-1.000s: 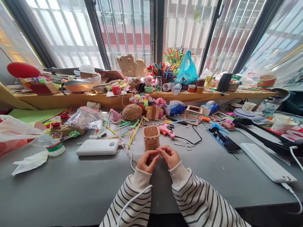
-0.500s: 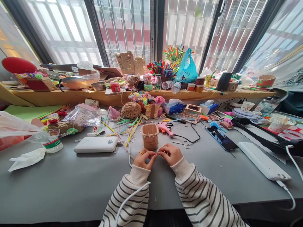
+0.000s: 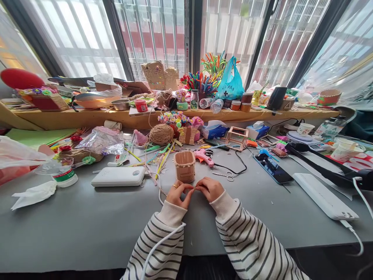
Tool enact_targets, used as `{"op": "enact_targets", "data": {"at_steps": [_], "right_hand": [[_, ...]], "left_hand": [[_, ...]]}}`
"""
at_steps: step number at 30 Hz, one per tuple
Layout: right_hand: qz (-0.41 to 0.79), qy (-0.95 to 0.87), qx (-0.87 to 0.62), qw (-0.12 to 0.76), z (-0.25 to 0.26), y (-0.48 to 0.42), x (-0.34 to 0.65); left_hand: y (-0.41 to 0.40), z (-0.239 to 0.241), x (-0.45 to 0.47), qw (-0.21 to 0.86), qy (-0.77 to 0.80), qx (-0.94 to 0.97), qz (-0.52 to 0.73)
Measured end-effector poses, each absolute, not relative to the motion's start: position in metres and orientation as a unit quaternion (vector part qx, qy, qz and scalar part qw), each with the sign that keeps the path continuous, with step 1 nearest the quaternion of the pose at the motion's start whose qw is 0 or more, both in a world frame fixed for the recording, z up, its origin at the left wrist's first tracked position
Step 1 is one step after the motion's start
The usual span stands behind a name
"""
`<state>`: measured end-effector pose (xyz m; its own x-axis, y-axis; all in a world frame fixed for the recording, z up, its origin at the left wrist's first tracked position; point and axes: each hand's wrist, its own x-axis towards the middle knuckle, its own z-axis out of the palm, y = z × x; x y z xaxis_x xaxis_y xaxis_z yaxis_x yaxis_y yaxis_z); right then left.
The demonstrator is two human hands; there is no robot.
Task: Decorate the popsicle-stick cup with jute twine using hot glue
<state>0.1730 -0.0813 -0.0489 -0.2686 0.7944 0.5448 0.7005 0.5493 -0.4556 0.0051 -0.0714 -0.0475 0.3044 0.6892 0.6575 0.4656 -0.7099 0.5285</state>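
Observation:
My left hand (image 3: 178,193) and my right hand (image 3: 211,189) meet fingertip to fingertip over the table, both closed in a pinch. Between them is the end of a thin brown twine (image 3: 164,192), mostly covered by the fingers; it trails out left of my left hand. Just beyond my hands stands a small brown cardboard basket (image 3: 184,174), upright, with a row of short upright pieces round its rim. A white cable runs over my left sleeve. Past the basket lie a pink glue gun (image 3: 204,157) and small scissors (image 3: 228,176).
A white power bank (image 3: 118,177) lies left, another power bank (image 3: 325,196) right, near a phone (image 3: 273,168). Behind are a twine ball (image 3: 161,134), pipe cleaners, a small wooden frame (image 3: 237,138) and a crowded ledge (image 3: 131,121) under the window.
Both hands stay together in front of the basket, their pinched fingertips shifting very slightly. The view tilts a little; nothing else has visibly moved.

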Motion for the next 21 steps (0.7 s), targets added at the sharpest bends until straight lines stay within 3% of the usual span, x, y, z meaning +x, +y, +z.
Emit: {"op": "enact_targets", "data": {"at_steps": [12, 21], "right_hand": [[0.015, -0.829, -0.438, 0.349, -0.0526, -0.0819, 0.1668], [0.067, -0.804, -0.442, 0.393, -0.043, -0.0859, 0.169]], "left_hand": [[-0.074, -0.046, 0.0044, 0.087, 0.361, 0.816, 0.443], [-0.0704, -0.054, 0.0058, 0.045, 0.378, 0.803, 0.458]]}}
